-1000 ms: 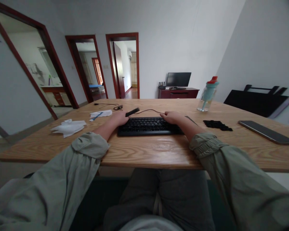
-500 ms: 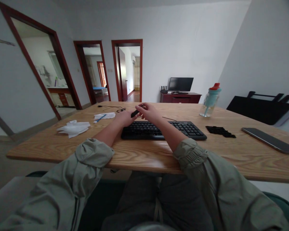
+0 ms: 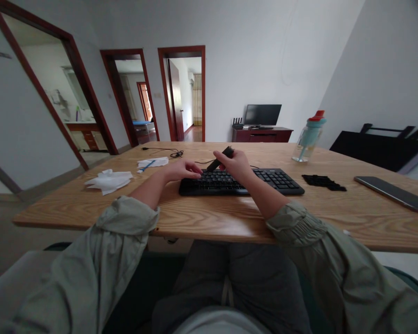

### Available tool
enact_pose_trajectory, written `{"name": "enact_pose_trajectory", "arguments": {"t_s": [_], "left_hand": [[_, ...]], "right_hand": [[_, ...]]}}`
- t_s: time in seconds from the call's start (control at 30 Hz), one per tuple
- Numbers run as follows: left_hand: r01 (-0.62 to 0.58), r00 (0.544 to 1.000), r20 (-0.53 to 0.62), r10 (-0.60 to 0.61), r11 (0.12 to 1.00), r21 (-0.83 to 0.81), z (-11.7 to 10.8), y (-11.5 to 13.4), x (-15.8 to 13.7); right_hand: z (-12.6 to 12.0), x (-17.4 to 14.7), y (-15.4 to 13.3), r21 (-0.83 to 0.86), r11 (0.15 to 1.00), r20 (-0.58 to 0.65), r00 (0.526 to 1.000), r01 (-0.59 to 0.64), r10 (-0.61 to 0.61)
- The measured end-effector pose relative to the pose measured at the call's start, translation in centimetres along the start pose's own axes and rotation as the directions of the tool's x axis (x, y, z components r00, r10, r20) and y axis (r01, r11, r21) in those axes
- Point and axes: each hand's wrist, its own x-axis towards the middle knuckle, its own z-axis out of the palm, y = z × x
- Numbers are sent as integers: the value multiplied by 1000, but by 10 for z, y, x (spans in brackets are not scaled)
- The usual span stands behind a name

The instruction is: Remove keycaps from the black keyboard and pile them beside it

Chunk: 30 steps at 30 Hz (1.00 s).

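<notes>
Since the right grip (image 3: pixel 237 162) is wrapped round a black stick (image 3: pixel 213 165) tilted over the keyboard (image 3: pixel 223 183), a slack hold could drop it — can't tell if the left grip (image 3: pixel 181 170) holds anything.

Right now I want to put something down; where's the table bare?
Bare: from the keyboard to the table's near edge, between the forearms; and toward the far edge, between right hand and bottle. Crowded: the keyboard's left half, by left hand.
</notes>
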Motion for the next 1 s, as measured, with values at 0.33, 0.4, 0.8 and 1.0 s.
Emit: {"name": "enact_pose_trajectory", "arguments": {"t_s": [0.33,0.4,0.8,1.0], "left_hand": [[-54,998,51,47,986,156,-4,-22,6],[-48,998,47,40,986,162,-4,-23,5],[15,1000,-12,-14,987,158,-10,-15,-3],[11,1000,-29,-7,991,137,-12,-12,-6]], "right_hand": [[20,-6,8,73,991,41,993,-116,113],[20,-8,6,66,995,38,997,-76,74],[20,-16,-1,-52,998,67,997,48,-44],[22,-15,-1,-65,996,25,998,55,-53]]}}
